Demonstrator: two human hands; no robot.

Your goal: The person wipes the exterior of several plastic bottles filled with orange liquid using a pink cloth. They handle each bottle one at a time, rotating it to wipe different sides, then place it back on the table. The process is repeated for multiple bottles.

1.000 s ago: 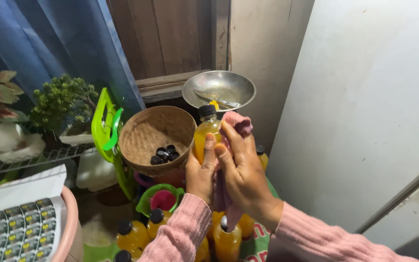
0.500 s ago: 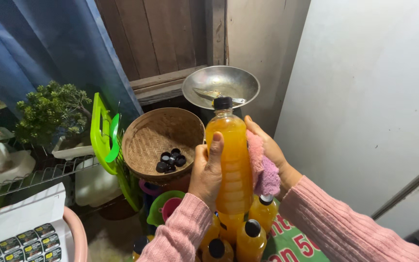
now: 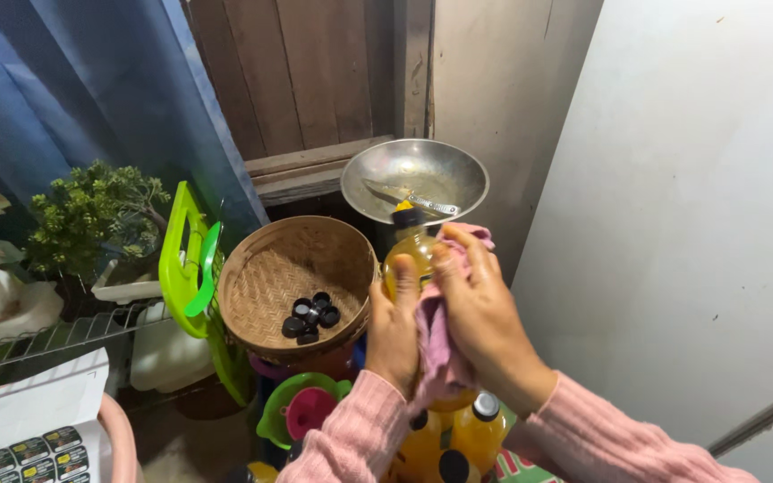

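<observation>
My left hand grips a bottle of orange juice with a black cap, held upright in front of me. My right hand presses a pink cloth against the side of that bottle. Most of the bottle is hidden behind both hands and the cloth. Below my hands stand several more capped orange bottles.
A woven basket with several black caps sits to the left. Behind is a metal bowl holding a knife. A green plastic frame, funnels, a plant, a sheet of labels, a blue curtain and a white wall surround.
The bottle has come down lower and my right hand has moved over its front with the cloth, covering most of it. The view has shifted a little.
</observation>
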